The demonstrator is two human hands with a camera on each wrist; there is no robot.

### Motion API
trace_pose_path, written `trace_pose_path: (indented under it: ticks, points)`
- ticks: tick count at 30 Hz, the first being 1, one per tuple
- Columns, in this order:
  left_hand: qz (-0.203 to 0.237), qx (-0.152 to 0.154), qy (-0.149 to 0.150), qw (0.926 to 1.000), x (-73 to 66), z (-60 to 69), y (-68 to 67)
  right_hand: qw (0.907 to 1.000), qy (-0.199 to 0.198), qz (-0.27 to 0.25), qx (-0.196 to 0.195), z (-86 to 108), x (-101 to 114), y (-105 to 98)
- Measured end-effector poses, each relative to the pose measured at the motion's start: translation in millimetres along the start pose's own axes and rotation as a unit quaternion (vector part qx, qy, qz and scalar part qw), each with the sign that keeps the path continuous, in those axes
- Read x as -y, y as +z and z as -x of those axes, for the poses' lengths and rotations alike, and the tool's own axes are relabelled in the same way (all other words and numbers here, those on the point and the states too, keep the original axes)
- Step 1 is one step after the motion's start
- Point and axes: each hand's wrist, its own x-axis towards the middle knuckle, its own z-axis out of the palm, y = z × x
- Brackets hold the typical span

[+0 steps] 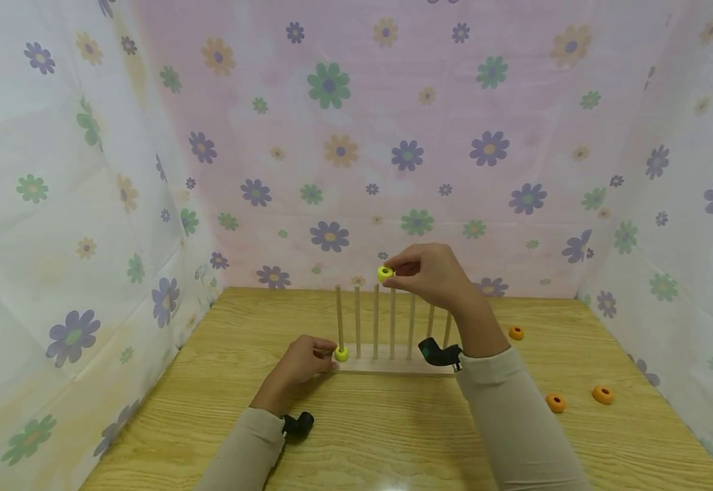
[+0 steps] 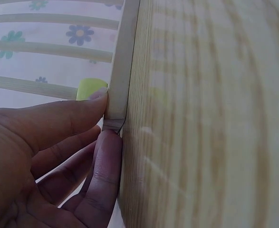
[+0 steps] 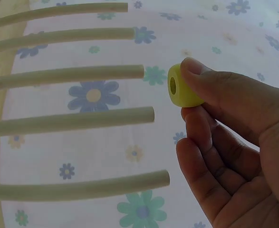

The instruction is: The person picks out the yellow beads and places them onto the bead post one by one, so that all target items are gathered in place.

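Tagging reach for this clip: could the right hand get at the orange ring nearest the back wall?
Probably yes, but not at once: the right hand pinches a yellow ring it would likely set down first. The orange ring lies uncovered on the table.

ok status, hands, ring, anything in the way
Left hand holds wooden base. Right hand pinches yellow ring above pegs; second ring sits on leftmost peg. Nothing seen blocking it.
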Motion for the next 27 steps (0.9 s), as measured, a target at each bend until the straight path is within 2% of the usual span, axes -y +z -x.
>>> trace_pose_path:
  ticks: [14, 27]
  points:
    - [0.005, 0.003, 0.007, 1.0000, 1.1, -1.2, -0.5, 0.9998, -0.017, 0.004, 0.011, -8.3, 10, 15]
    - [0.007, 0.006, 0.006, 0.9999, 0.3, 0.6, -1.9, 0.9987, -0.045, -0.021, 0.012, -15.3, 18, 33]
